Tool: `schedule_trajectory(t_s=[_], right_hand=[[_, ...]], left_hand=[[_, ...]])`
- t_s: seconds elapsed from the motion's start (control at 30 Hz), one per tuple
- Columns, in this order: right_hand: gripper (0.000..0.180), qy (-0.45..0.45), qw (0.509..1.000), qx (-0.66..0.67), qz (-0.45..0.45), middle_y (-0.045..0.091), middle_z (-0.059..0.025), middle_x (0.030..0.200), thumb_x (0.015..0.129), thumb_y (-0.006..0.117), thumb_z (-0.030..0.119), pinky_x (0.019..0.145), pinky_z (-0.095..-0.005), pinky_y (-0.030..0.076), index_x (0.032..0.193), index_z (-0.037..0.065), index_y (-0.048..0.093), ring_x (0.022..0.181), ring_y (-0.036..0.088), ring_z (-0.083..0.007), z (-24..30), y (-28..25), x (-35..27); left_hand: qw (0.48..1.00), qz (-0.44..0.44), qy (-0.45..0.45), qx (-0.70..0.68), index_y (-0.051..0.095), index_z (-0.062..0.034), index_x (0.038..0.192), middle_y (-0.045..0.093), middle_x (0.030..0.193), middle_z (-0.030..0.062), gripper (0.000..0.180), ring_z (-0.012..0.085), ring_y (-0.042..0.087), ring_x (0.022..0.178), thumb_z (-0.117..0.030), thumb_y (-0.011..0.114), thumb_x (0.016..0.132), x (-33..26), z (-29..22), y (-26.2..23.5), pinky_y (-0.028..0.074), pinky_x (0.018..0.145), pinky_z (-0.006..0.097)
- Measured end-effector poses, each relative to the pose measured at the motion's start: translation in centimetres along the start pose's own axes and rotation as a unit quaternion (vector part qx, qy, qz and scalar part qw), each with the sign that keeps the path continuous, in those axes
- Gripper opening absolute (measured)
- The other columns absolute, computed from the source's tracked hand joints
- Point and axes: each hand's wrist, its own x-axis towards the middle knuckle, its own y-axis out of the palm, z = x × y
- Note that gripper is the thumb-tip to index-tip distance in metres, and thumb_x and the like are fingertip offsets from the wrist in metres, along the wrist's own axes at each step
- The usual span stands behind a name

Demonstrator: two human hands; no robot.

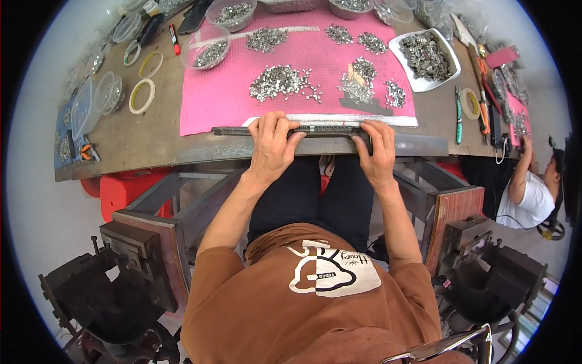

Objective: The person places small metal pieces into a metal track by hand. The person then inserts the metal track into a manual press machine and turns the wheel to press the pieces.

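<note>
Dark bar (330, 130) – matt, metal-looking; small pieces (276, 83) – shiny metal; pink mat (212, 103) rough-textured.

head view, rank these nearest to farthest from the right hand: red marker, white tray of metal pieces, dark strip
1. Dark strip: in the right hand, extending left from it
2. White tray: ahead and to the right
3. Red marker: far ahead on the left

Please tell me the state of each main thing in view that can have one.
Long dark metal bar: held in both hands.
Left hand: closed on the bar.
Right hand: closed on the bar near its right end.
White square tub: uncovered, heaped with metal pieces.
Largest pile of small silver metal pieces: loose.
Pink textured mat: spread out.
</note>
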Motion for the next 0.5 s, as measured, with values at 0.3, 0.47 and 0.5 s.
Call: schedule_trajectory(t_s=[0.3, 0.47, 0.5], right_hand=[[0.035, 0.002, 0.995, 0.041, 0.089, 0.066, -0.0124, 0.113, 0.082, 0.078, 0.007, 0.092, -0.0431, 0.048, 0.114, 0.000, 0.066, 0.104, 0.060, -0.0320, 0.1, -0.5, 3.2], [0.039, 0.014, 0.997, 0.033, 0.069, 0.065, -0.0148, 0.117, 0.081, 0.080, 0.005, 0.095, -0.0420, 0.048, 0.117, -0.001, 0.066, 0.109, 0.060, -0.0339, 0.2, 0.2, 1.9], [0.040, 0.010, 0.998, 0.025, 0.059, 0.065, -0.0151, 0.117, 0.081, 0.080, 0.005, 0.095, -0.0425, 0.048, 0.117, -0.001, 0.066, 0.110, 0.060, -0.0345, 0.2, 0.4, 1.8]], left_hand=[[0.999, 0.037, -0.010, 0.003, 0.064, -0.0057, 0.107, 0.056, 0.104, 0.0093, 0.031, 0.0278, 0.054, 0.101, -0.022, 0.078, 0.084, 1.6, 0.5, -0.4, 0.034, 0.093, 0.043], [0.999, 0.014, 0.008, 0.038, 0.066, -0.0068, 0.113, 0.054, 0.106, 0.0089, 0.042, 0.0285, 0.052, 0.102, -0.031, 0.080, 0.082, 0.9, 0.8, -0.7, 0.034, 0.094, 0.045], [0.999, 0.013, 0.005, 0.037, 0.066, -0.0066, 0.113, 0.054, 0.105, 0.0089, 0.042, 0.0284, 0.052, 0.102, -0.031, 0.080, 0.082, 0.9, 0.8, -0.6, 0.034, 0.094, 0.045]])
